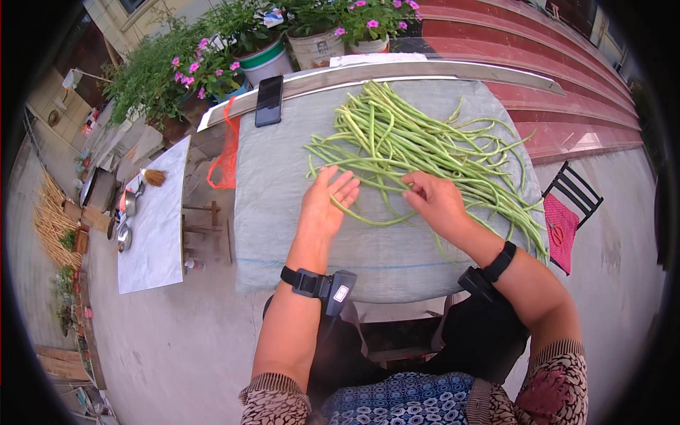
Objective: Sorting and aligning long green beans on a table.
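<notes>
A heap of long green beans [425,145] lies on the grey cloth-covered table in front of me. My left hand [327,205] is at the heap's near left edge, palm turned up and fingers stretched out. One loose long bean [372,222] curves from beside its palm toward the right. Over the near side of the heap, my right hand [433,202] has its fingers curled and thumb and forefinger close together. Whatever is between those fingertips blends with the beans, so I cannot make it out. Each wrist wears a dark strap with a small box.
A black phone [269,101] rests at the table's far left, near a long pale board [304,86]. An orange-red plastic bag [226,159] hangs at the left edge. Potted flowers [372,25] and red steps [567,92] stand beyond. On the right is a chair [571,195] with scissors [557,234].
</notes>
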Demonstrator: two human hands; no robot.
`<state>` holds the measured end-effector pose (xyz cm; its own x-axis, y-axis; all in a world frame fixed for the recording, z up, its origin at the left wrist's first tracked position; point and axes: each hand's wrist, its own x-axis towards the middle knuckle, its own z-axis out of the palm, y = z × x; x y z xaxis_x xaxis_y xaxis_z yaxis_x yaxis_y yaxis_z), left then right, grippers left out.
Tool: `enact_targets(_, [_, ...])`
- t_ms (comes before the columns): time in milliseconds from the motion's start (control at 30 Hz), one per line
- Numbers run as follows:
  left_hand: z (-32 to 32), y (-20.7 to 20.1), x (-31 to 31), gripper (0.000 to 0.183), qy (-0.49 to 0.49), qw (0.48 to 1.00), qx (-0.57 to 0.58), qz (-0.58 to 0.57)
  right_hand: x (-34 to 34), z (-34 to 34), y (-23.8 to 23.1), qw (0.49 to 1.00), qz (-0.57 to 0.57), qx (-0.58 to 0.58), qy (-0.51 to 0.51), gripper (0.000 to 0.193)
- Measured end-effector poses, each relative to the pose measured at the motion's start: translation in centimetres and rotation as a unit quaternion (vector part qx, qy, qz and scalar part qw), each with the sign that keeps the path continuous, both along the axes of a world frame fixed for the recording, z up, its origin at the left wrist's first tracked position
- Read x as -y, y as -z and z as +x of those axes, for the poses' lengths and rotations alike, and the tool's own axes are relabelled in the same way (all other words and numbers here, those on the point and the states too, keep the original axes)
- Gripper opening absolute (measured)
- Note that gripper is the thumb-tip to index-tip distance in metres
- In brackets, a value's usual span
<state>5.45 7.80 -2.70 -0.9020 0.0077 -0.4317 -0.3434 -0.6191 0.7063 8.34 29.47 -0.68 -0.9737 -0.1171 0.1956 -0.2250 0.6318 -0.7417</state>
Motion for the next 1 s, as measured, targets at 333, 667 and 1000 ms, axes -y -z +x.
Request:
enact_targets(333, [-0.8,-0.3,1.0,0.044,-0.078,0.992,-0.017,0.096,-0.9,1.4,0.1,0.949,0.139,-0.089,-0.268,0.021])
enact_targets(667, [-0.9,0.2,1.5,0.037,-0.055,0.992,-0.097,0.067,-1.6,1.6,-0.6,0.932,0.187,-0.082,-0.3,0.019])
enact_targets(1000, [0.3,-2.0,0.6,0.031,-0.077,0.994,-0.079,0.005,-2.0,1.3,-0.5,0.93,0.198,0.021,-0.308,0.017])
